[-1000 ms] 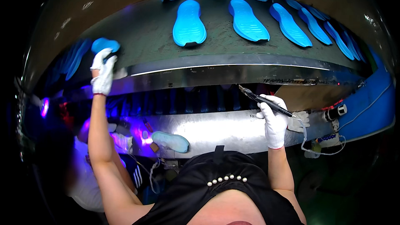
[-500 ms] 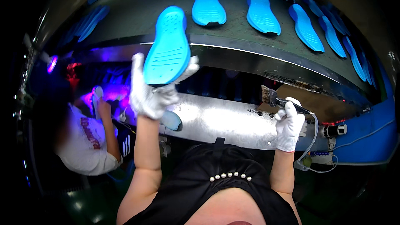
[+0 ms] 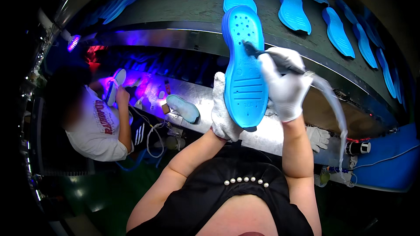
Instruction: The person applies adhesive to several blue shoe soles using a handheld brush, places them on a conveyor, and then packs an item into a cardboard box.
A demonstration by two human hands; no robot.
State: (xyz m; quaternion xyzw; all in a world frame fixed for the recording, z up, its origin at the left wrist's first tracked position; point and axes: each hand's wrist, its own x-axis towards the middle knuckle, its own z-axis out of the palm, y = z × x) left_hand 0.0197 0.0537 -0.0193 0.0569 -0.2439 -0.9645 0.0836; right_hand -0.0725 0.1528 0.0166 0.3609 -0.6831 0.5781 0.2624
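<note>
In my gloved left hand (image 3: 224, 116) is a blue shoe sole (image 3: 246, 91), held upright by its edge with the holed and grooved face toward me. My gloved right hand (image 3: 291, 89) is closed around a dark brush (image 3: 280, 61) with a clear tube (image 3: 334, 105) running from its handle end. The bristle end, blurred by motion, lies over the sole's upper part, just below the round holes. The fingers of my left hand behind the sole are hidden.
A dark belt (image 3: 183, 13) beyond carries several blue soles (image 3: 294, 12). On the metal bench (image 3: 205, 109) lie a pale sole (image 3: 183, 108) and a loose white glove (image 3: 318, 138). To the left, under purple light, another person (image 3: 100, 122) holds a shoe (image 3: 114, 86).
My left hand has brought the sole right and nearer to me, off the belt's edge. My right hand has lifted the brush up and left onto the sole's face.
</note>
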